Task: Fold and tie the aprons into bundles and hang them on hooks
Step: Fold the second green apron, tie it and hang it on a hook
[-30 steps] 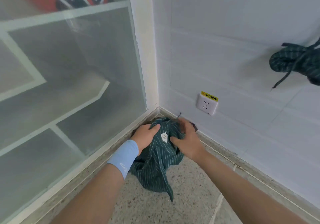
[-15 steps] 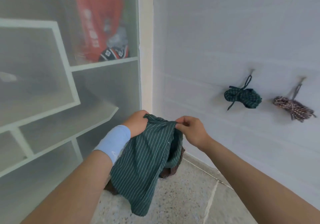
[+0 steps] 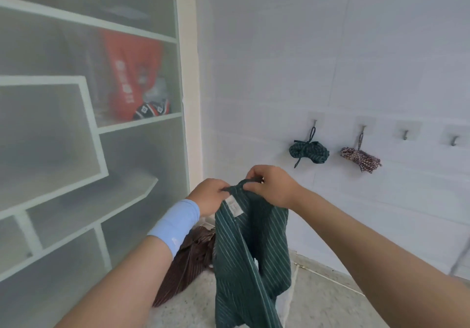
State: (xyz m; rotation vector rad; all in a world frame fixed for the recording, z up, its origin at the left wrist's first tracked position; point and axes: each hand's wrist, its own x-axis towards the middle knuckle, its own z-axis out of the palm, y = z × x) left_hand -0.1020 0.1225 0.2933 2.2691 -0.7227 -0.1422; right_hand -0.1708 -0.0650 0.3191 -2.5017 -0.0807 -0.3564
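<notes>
Nothing legible here. Small white tag (image 3: 233, 205) sewn at the top edge of the green striped apron (image 3: 244, 251): print too faint to read. Behind the frosted cabinet door (image 3: 63, 149), a red bag (image 3: 129, 73) carries white characters, blurred past reading.

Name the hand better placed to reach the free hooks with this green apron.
Right, probably. The right hand pinches the top of the apron on the side nearer the two free hooks, which lie off to its right. The left hand would have to cross over.
</notes>
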